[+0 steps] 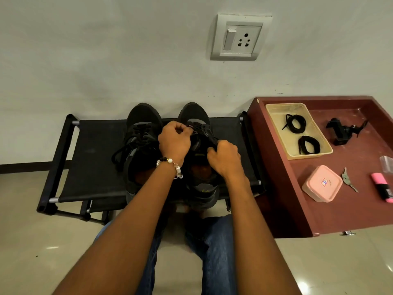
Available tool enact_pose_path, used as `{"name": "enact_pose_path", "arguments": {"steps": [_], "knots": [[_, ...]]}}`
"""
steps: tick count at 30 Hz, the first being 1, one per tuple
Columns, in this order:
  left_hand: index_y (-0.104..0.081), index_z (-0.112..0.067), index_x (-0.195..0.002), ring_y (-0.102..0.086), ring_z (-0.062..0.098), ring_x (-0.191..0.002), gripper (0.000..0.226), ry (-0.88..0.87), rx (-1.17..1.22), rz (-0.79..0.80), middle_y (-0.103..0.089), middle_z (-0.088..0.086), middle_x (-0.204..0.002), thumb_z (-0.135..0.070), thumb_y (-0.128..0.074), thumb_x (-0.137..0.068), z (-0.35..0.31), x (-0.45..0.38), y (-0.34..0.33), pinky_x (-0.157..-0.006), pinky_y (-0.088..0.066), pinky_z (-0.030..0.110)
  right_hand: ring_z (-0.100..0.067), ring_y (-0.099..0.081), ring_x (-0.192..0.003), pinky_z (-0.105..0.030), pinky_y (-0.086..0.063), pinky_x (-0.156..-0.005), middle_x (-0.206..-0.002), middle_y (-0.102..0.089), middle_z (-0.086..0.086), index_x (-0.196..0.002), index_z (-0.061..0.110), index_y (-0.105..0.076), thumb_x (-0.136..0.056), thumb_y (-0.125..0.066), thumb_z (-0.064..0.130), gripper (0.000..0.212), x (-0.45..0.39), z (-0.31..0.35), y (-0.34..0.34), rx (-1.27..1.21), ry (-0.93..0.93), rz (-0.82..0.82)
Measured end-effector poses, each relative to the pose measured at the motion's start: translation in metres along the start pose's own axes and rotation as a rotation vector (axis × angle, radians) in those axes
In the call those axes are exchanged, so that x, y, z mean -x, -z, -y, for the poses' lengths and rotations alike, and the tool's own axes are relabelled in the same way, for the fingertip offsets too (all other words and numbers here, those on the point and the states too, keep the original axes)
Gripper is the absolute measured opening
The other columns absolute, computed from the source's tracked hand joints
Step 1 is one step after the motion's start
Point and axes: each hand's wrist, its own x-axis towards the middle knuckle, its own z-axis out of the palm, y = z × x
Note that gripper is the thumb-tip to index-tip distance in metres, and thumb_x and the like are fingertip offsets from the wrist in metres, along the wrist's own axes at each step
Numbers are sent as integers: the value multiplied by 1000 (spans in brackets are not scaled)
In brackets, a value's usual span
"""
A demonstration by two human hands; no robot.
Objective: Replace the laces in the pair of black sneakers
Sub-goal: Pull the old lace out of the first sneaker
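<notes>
Pinching at the old lace (209, 139) of the right sneaker (196, 124): fingers (180, 127) of the left hand (173, 141) curled tight over the upper eyelets, nipping what looks like a strand of lace near the tongue. Fingers of the right hand (223, 158) curled likewise, gripping a dark end of the same lace at the shoe's outer side, just beside the collar. Both hands therefore closed on lace, directly on top of the shoe, touching it.

Outward from there: left sneaker (141, 133) standing just beside, toes to the wall, its lace (119, 154) loosened and trailing off the near-left side but threaded through the eyelets, as far as can be told. Both shoes side by side on the black fabric bench (95, 150).

Further right, well apart from the hands: two coiled black replacement laces (294, 123) (308, 145) lying untouched in a clear tray (276, 116) on the maroon table (340, 209). Also there, a pink lidded box (322, 183), a key (348, 180), a pink highlighter (382, 187) and a small black clamp (342, 133).

Judged progress: early. Apparently midway through unthreading the first shoe; second shoe not yet stripped; no new lace fitted anywhere. Left to do: finishing both removals, then fetching and threading both new laces.
</notes>
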Motion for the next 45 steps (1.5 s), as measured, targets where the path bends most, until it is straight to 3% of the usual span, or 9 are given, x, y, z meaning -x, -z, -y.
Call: {"name": "enact_pose_path", "arguments": {"steps": [5, 9, 15, 19, 25, 27, 31, 38, 45], "knots": [[-69, -27, -106, -63, 14, -90, 25, -302, -166, 93, -66, -4, -97, -17, -63, -84, -8, 6, 10, -85, -55, 36, -39, -58, -92, -35, -41, -70, -108, -59, -17, -107, 5, -59, -92, -50, 28, 29, -1, -1, -1, 2, -23, -5], [-68, -33, -115, -43, 23, -121, 30, -533, -698, 224, -54, -6, -125, -37, -60, -85, -14, 15, 11, -97, -38, 45, -40, -58, -94, -36, -41, -69, -111, -59, -18, -110, 4, -58, -93, -50, 31, 33, -2, -2, -1, 10, -24, 2], [-72, -22, -104, -48, 23, -117, 22, -658, -874, -1, -60, -4, -120, -28, -54, -94, -6, 23, -5, -94, -34, 40, -39, -57, -92, -36, -42, -69, -112, -58, -18, -108, 4, -56, -95, -49, 33, 33, 0, 1, -3, 0, -37, -6], [-75, -23, -86, -52, 21, -108, 19, -503, -580, -27, -66, -7, -105, -31, -58, -88, -8, 24, -6, -89, -35, 38, -41, -56, -98, -40, -44, -74, -115, -56, -20, -110, 2, -54, -96, -47, 33, 34, 4, 4, -2, -1, -64, -16], [-61, -12, -79, -66, 15, -79, 11, 174, 637, 82, -72, 4, -81, -11, -55, -88, -27, 9, 23, -72, -49, 30, -42, -54, -96, -37, -38, -72, -115, -55, -21, -91, 8, -47, -97, -46, 26, 19, 8, 9, -1, -30, -79, -16], [-58, -12, -83, -66, 14, -78, 11, 257, 756, 122, -71, 3, -80, -9, -51, -90, -27, 7, 29, -73, -49, 28, -41, -54, -94, -36, -38, -71, -114, -55, -20, -89, 9, -45, -96, -46, 26, 19, 9, 10, -2, -28, -80, -20], [-57, -16, -103, -64, 14, -72, 15, 15, 386, 158, -66, 1, -80, -16, -62, -88, -21, 9, 23, -71, -52, 28, -43, -55, -99, -37, -39, -72, -116, -55, -21, -105, 3, -55, -96, -46, 27, 28, 7, 9, -2, -21, -97, -25], [-65, -34, -116, -46, 23, -120, 31, -494, -796, 202, -53, -3, -124, -39, -62, -86, -12, 17, 9, -98, -35, 48, -42, -56, -99, -41, -46, -76, -116, -56, -20, -112, 3, -55, -96, -46, 33, 35, 6, 10, -3, -20, -101, -25], [-75, -32, -93, -54, 16, -106, 13, -526, -582, 58, -63, -8, -107, -35, -64, -86, -11, 21, 5, -92, -41, 40, -41, -55, -102, -38, -41, -74, -117, -55, -19, -111, 3, -54, -97, -45, 32, 34, 9, 12, -1, -27, -127, -33]]}}
